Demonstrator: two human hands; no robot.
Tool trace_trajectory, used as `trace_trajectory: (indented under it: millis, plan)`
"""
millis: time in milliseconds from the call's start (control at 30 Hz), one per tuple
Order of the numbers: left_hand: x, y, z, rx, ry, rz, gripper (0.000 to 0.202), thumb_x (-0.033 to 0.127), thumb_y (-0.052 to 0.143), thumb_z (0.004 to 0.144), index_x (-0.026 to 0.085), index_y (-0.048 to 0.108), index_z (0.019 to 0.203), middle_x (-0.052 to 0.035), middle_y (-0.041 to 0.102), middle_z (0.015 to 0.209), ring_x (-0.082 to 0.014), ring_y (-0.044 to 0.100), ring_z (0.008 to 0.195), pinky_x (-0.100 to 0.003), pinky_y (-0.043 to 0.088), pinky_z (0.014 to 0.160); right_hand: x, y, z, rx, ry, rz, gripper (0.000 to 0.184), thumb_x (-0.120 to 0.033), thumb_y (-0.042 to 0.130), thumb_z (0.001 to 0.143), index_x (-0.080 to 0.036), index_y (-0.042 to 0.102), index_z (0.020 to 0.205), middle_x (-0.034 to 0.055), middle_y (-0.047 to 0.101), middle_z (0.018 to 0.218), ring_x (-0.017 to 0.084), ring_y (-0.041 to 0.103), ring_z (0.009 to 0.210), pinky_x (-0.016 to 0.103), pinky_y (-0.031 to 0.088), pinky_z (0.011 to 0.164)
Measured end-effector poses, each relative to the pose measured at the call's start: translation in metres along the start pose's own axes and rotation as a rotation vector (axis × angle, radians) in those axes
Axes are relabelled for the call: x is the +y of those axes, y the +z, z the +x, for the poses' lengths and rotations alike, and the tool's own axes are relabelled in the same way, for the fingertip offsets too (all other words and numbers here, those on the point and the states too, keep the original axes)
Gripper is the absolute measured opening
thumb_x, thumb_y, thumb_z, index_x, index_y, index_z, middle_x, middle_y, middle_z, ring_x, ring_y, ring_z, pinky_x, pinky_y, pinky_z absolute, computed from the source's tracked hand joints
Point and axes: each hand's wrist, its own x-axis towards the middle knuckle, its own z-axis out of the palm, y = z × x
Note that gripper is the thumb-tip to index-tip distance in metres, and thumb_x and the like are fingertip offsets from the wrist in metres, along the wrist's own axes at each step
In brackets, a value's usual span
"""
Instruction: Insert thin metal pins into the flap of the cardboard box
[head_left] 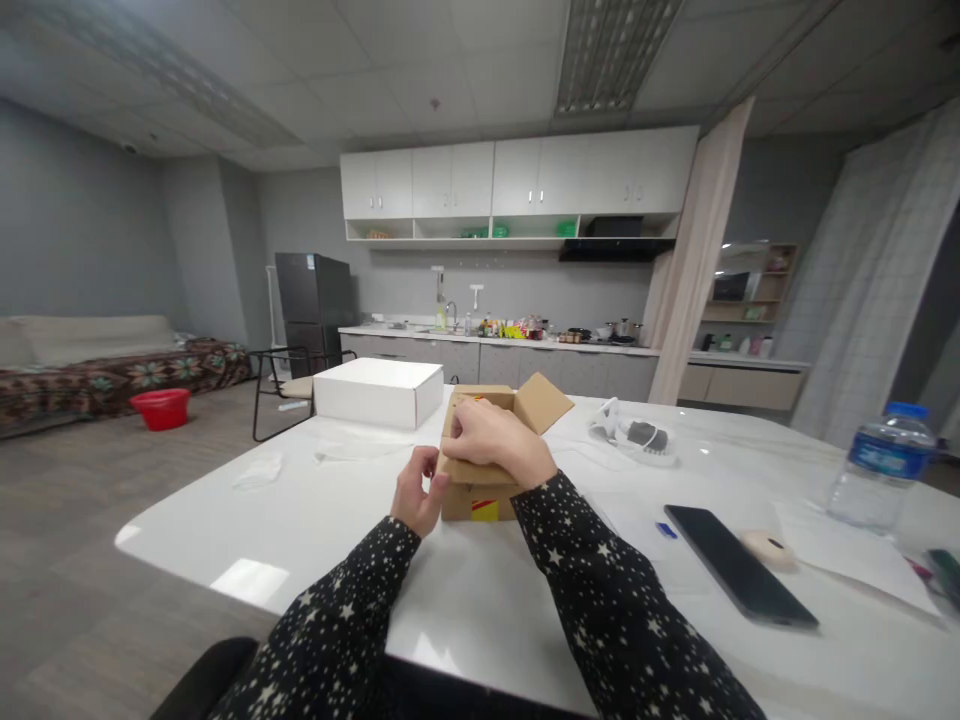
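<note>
A small brown cardboard box [457, 505] with a yellow and red label on its front stands on the white table before me. One of its flaps [544, 402] sticks up at the right rear. My left hand [418, 492] grips the box's left front edge, its fingers curled and the thumb against the cardboard. Across the top lies my right hand [491, 437], closed, with its fingertips at the left edge of the near flap. The box's inside is mostly hidden by my right hand and the flaps.
Behind the box to the left is a white box [375, 390]. At right lie a white cable device [637, 438], a black phone [739, 565], a beige round case [766, 547] and a water bottle [881, 470]. A crumpled tissue [259, 470] lies near the table's left edge.
</note>
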Motion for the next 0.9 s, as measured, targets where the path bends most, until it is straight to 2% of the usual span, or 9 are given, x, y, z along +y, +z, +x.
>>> trace_trajectory:
  millis: [300, 500, 767, 900]
  plan:
    - [0.010, -0.003, -0.002, -0.002, 0.034, 0.010, 0.040, 0.056, 0.040, 0.095, 0.018, 0.052, 0.094, -0.0004, 0.053, 0.073, -0.0141, 0.050, 0.062, -0.027, 0.044, 0.058, -0.002, -0.002, -0.005, -0.023, -0.008, 0.017, 0.030, -0.045, 0.059, 0.078, -0.017, 0.070, 0.080, 0.0127, 0.071, 0.091, 0.024, 0.064, 0.081, 0.030, 0.041, 0.064]
    - [0.013, -0.003, -0.003, -0.003, 0.021, -0.003, 0.040, 0.057, 0.041, 0.094, 0.018, 0.053, 0.093, -0.0001, 0.052, 0.071, -0.0146, 0.051, 0.063, -0.027, 0.045, 0.058, -0.001, 0.002, -0.004, -0.040, 0.009, 0.037, 0.034, -0.049, 0.058, 0.079, -0.017, 0.069, 0.080, 0.0120, 0.070, 0.088, 0.023, 0.062, 0.077, 0.030, 0.040, 0.062]
    - [0.014, -0.005, -0.003, -0.007, -0.024, -0.011, 0.045, 0.062, 0.040, 0.092, 0.018, 0.053, 0.089, -0.0006, 0.053, 0.071, -0.0155, 0.051, 0.064, -0.028, 0.045, 0.059, -0.002, 0.005, -0.002, 0.029, 0.008, 0.037, 0.023, -0.039, 0.058, 0.078, -0.017, 0.065, 0.081, 0.0118, 0.070, 0.093, 0.023, 0.062, 0.080, 0.029, 0.037, 0.061]
    - [0.013, -0.008, -0.005, -0.021, -0.045, -0.046, 0.050, 0.064, 0.038, 0.091, 0.018, 0.054, 0.091, -0.0012, 0.053, 0.072, -0.0161, 0.051, 0.066, -0.029, 0.045, 0.061, 0.006, 0.006, 0.001, 0.070, -0.029, 0.120, 0.017, -0.034, 0.056, 0.077, -0.018, 0.062, 0.075, 0.0077, 0.069, 0.085, 0.019, 0.059, 0.075, 0.028, 0.036, 0.060]
